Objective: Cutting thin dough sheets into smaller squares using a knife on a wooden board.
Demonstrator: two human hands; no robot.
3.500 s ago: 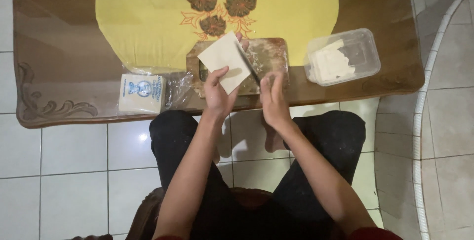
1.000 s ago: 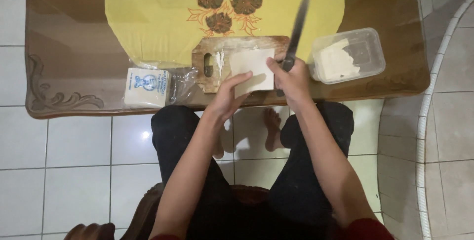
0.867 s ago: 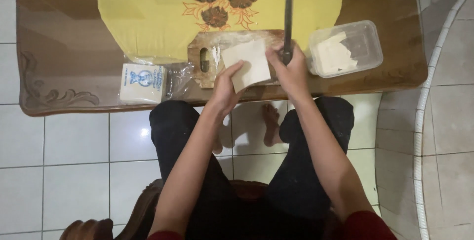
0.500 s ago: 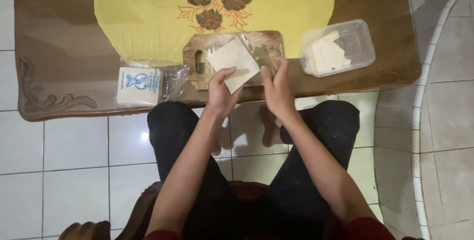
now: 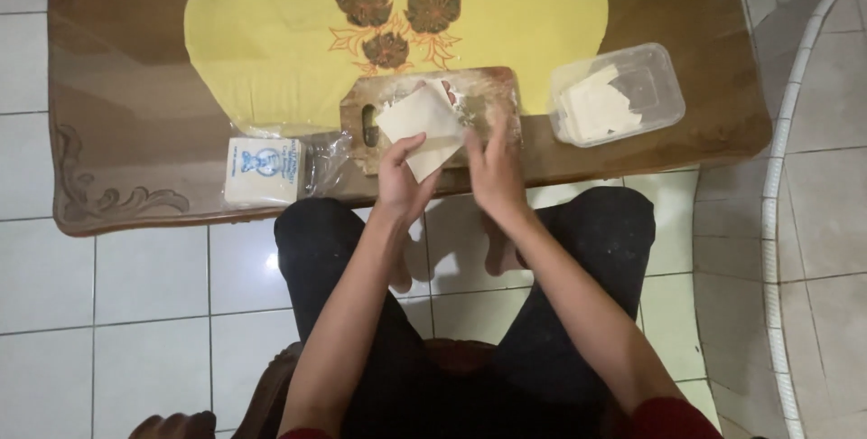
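Hands on a pale sheet

Fingers of the left hand (image 5: pixel 404 177) are curled around the square dough sheet (image 5: pixel 421 125), lifted over the cutting board (image 5: pixel 488 96). Just beside it, the right hand (image 5: pixel 494 168) is held open, fingertips touching the sheet's edge.

You've got two hands up: left hand (image 5: pixel 404 177), right hand (image 5: pixel 494 171). One cutting board (image 5: pixel 492 96), one clear plastic container (image 5: pixel 632 87), one wrapper packet (image 5: pixel 264 170), one loose wrapper sheet (image 5: pixel 420 118), one table (image 5: pixel 117 87).

Floury wooden cutting board (image 5: pixel 488 96), matt pale dough sheet (image 5: pixel 420 118), clear plastic tub (image 5: pixel 655 73), glossy tabletop (image 5: pixel 117 69).
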